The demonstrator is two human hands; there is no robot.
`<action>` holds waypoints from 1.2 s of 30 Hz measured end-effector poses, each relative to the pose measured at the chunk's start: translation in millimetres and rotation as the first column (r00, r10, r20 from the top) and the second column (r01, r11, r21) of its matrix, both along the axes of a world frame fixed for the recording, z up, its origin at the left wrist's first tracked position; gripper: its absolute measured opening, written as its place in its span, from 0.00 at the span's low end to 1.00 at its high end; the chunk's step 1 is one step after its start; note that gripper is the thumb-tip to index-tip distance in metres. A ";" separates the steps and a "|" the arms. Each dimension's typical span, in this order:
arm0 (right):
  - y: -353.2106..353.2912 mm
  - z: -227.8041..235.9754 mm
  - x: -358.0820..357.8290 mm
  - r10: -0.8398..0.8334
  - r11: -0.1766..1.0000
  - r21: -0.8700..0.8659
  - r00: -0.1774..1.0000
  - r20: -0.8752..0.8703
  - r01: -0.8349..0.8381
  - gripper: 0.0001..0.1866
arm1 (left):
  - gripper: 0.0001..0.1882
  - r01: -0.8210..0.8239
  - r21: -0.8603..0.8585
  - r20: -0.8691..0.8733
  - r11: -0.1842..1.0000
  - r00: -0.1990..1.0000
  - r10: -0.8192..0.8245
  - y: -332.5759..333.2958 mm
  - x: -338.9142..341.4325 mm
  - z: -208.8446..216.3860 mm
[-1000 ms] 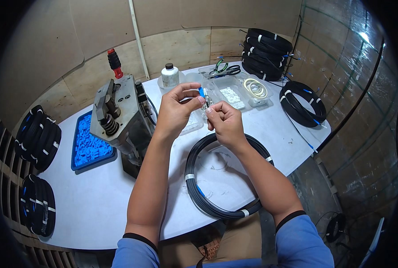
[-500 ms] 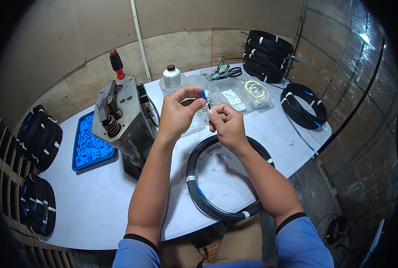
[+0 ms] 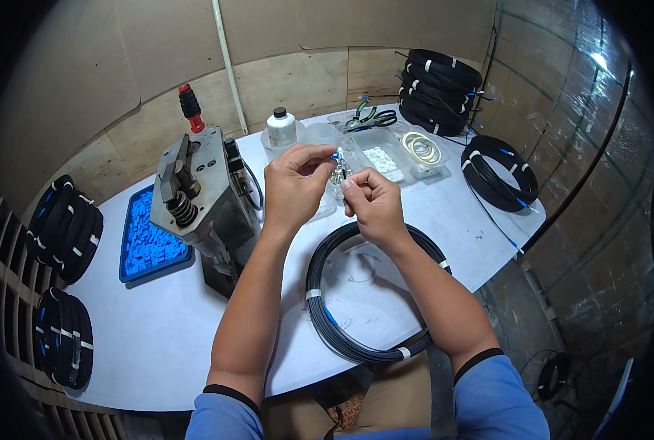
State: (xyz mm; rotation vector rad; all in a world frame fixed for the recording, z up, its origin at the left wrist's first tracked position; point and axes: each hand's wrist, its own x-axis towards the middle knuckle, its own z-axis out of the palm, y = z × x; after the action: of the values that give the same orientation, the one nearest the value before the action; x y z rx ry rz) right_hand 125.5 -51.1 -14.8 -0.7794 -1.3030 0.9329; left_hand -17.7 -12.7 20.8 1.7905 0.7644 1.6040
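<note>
Left hand (image 3: 296,183) shifted slightly: fingers now cover more of small blue piece (image 3: 335,155); suggests grip being adjusted. Piece pinched between left thumb and forefinger, just above right hand (image 3: 375,205). Right thumb pressed to forefinger; cannot tell on what. Nearer body, black cable coil (image 3: 314,268) on white table (image 3: 158,352); leftward, metal machine (image 3: 210,176).

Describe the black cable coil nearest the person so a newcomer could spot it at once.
Start at the big white table and go to its near edge, in front of the person. There, below the right hand, lies the black cable coil, an open ring tied with white bands. Unlike the other black coils, it has the right forearm passing over it.
</note>
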 end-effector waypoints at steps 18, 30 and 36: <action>3.8 -3.6 0.7 0.007 1.000 0.027 1.000 0.001 -0.007 0.07 | 0.09 -0.036 0.065 -0.016 0.997 0.999 0.038 -5.5 2.4 3.7; 3.1 -2.3 -0.4 0.006 1.000 0.028 1.000 0.003 -0.006 0.07 | 0.09 -0.008 0.022 -0.014 1.000 1.000 0.008 -5.1 1.6 3.6; 3.6 -3.1 0.0 0.006 1.000 0.023 1.000 0.005 -0.006 0.07 | 0.09 -0.014 0.013 -0.024 1.000 1.000 0.014 -6.1 1.4 4.5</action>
State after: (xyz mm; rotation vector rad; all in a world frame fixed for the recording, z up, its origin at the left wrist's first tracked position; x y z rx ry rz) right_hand 125.4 -47.5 -17.9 -0.7608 -1.3186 0.9198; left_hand -16.3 -18.8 25.4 1.8205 0.7812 1.6027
